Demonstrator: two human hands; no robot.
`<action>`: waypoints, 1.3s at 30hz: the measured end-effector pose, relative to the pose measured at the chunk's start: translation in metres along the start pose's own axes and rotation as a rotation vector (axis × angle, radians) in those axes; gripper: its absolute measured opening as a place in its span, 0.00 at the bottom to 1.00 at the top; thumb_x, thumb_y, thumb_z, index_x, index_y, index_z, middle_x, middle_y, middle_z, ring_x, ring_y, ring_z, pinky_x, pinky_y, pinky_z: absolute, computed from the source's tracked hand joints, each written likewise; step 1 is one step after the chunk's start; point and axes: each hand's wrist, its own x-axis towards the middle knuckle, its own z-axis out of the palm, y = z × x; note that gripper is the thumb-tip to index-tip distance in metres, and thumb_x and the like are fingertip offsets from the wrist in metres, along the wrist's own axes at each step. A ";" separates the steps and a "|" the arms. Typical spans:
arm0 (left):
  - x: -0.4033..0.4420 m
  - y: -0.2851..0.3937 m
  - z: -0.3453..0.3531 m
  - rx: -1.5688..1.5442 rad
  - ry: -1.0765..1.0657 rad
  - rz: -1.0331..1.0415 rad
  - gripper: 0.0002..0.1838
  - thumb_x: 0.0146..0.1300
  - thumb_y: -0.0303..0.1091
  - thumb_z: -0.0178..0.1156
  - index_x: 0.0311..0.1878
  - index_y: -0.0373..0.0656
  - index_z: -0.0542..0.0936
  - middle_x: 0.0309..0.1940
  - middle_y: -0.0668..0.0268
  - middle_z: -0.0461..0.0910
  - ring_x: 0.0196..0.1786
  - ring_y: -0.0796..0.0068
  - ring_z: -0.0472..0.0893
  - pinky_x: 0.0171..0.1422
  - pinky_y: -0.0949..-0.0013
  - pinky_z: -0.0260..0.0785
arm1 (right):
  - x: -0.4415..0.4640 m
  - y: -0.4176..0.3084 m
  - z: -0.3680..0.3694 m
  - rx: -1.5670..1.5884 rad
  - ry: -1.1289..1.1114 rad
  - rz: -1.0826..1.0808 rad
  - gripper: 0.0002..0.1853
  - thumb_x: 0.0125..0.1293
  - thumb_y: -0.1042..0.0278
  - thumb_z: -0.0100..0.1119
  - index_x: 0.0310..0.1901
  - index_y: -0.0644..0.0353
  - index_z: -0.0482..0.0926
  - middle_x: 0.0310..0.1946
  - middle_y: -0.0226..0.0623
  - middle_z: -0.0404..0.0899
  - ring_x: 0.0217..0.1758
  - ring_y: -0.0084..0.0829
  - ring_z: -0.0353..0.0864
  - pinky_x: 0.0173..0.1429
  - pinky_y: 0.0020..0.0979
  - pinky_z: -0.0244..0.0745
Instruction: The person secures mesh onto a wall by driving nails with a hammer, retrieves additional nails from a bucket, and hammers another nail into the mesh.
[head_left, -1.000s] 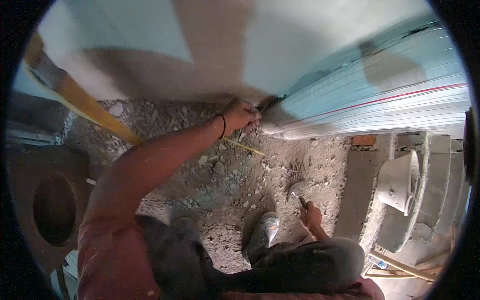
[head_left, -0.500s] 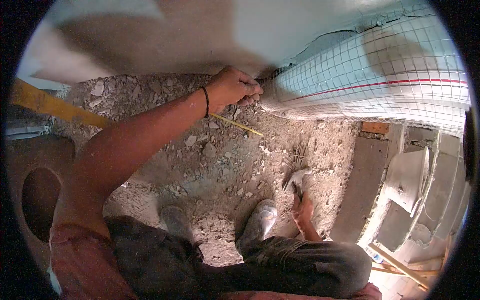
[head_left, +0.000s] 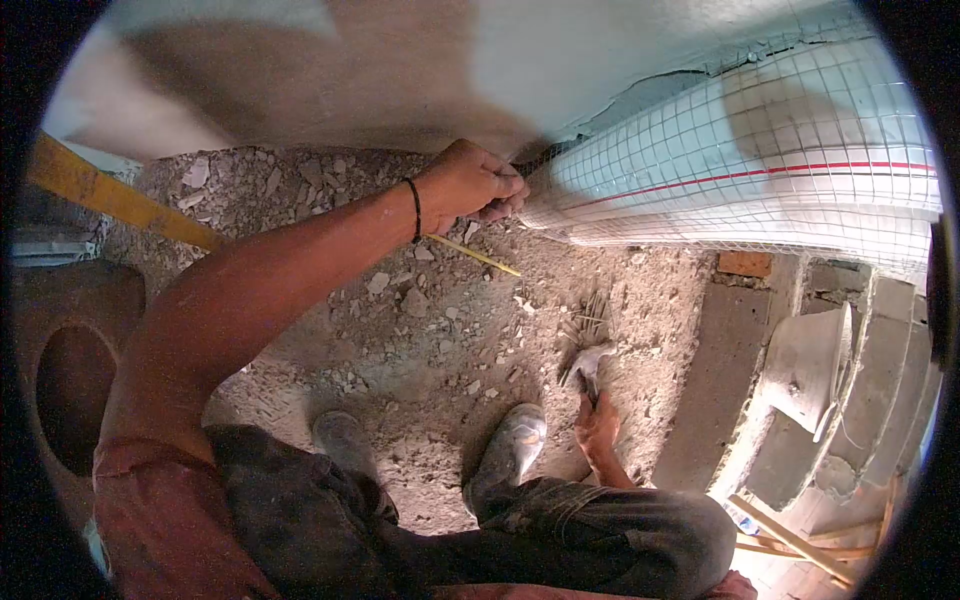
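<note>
My left hand [head_left: 478, 183] is closed at the foot of the wall, with its fingertips at the lower left end of the wire mesh [head_left: 720, 165]. Whatever it pinches is hidden by the curled fingers. Low on the right, my right hand [head_left: 598, 432] grips a claw hammer [head_left: 590, 362] by its handle. The hammer's metal head lies close to the rubble floor, just below a small pile of thin nails [head_left: 593, 318]. A narrow yellow strip [head_left: 478, 256] lies under my left wrist.
White sheeting with a red line sits behind the mesh. Broken stones [head_left: 415, 300] cover the floor around my boots [head_left: 512, 440]. A yellow bar [head_left: 125, 205] and a brown holed object [head_left: 75, 385] stand left. Blocks [head_left: 715, 370] and wooden sticks [head_left: 790, 540] are right.
The camera view has shifted slightly. My left hand stays at the mesh's end, and my right hand keeps the hammer low, a touch further left in view.
</note>
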 end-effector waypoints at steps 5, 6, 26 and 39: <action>-0.002 0.007 0.009 -0.072 0.042 -0.021 0.10 0.75 0.30 0.66 0.38 0.31 0.86 0.32 0.60 0.88 0.29 0.76 0.84 0.30 0.72 0.78 | -0.001 0.002 0.001 -0.015 0.023 -0.011 0.15 0.74 0.56 0.61 0.43 0.61 0.74 0.25 0.63 0.81 0.30 0.70 0.81 0.35 0.62 0.73; -0.004 0.008 0.010 -0.074 0.042 -0.020 0.10 0.75 0.30 0.66 0.38 0.31 0.86 0.32 0.60 0.88 0.29 0.76 0.84 0.30 0.72 0.78 | -0.001 0.005 0.003 -0.017 0.023 -0.012 0.15 0.74 0.56 0.61 0.43 0.61 0.74 0.25 0.63 0.81 0.30 0.70 0.81 0.35 0.62 0.73; 0.008 0.006 0.025 -0.129 0.002 0.103 0.14 0.71 0.27 0.63 0.27 0.35 0.84 0.20 0.62 0.81 0.20 0.74 0.76 0.22 0.67 0.62 | -0.001 -0.003 -0.002 -0.040 -0.005 0.016 0.18 0.75 0.52 0.59 0.45 0.62 0.76 0.29 0.64 0.83 0.35 0.69 0.84 0.41 0.64 0.75; 0.025 0.025 0.045 0.646 0.407 0.144 0.12 0.58 0.33 0.70 0.27 0.31 0.86 0.27 0.47 0.87 0.34 0.51 0.90 0.43 0.53 0.83 | 0.002 -0.002 0.000 -0.059 -0.021 0.031 0.18 0.75 0.54 0.59 0.43 0.64 0.75 0.26 0.65 0.81 0.32 0.71 0.81 0.37 0.64 0.73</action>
